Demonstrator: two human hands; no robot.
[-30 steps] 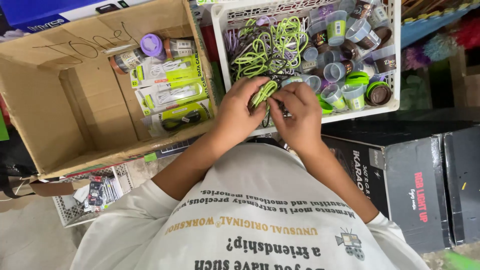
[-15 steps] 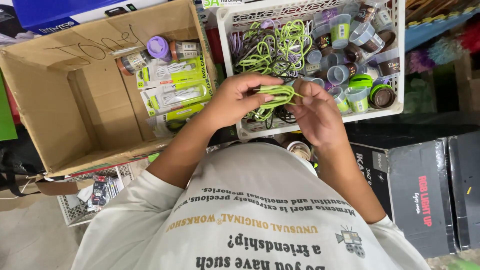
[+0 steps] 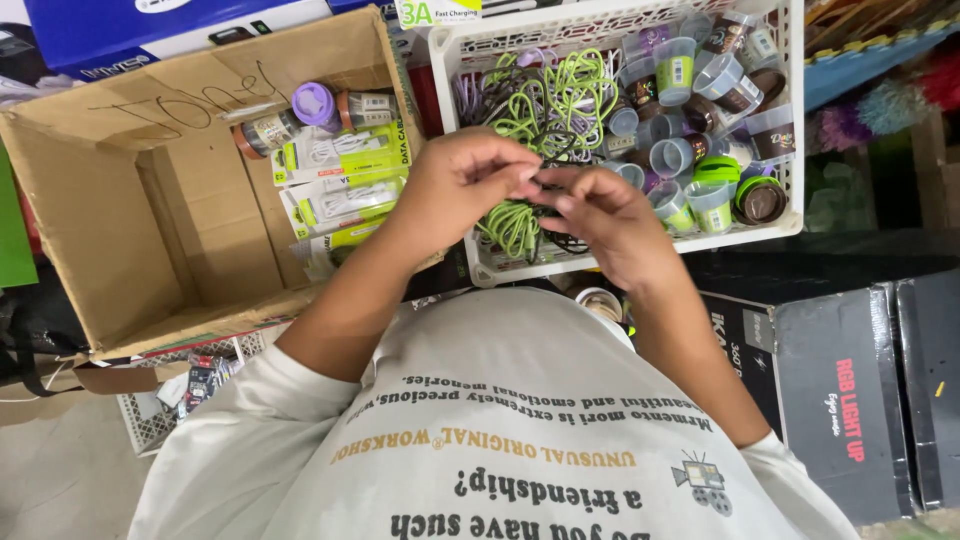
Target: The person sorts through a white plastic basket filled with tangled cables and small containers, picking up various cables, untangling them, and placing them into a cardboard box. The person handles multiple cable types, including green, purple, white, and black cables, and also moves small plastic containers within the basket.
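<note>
Green cable coil (image 3: 512, 224) hung just below grip, over white basket (image 3: 452, 150) edge. Left hand (image 3: 458, 188), right hand (image 3: 600, 218) pinched its top together. Light, limp, tangle-prone; best held at bundled loops.

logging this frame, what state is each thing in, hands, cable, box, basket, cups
left hand: closed on the green cable
right hand: fingers pinching the same cable
green cable: coiled, hanging below the hands
cardboard box: open, partly filled with packaged cables
white basket: open, holding loose cables and cups
plastic cups: piled, some lying on their sides
</note>
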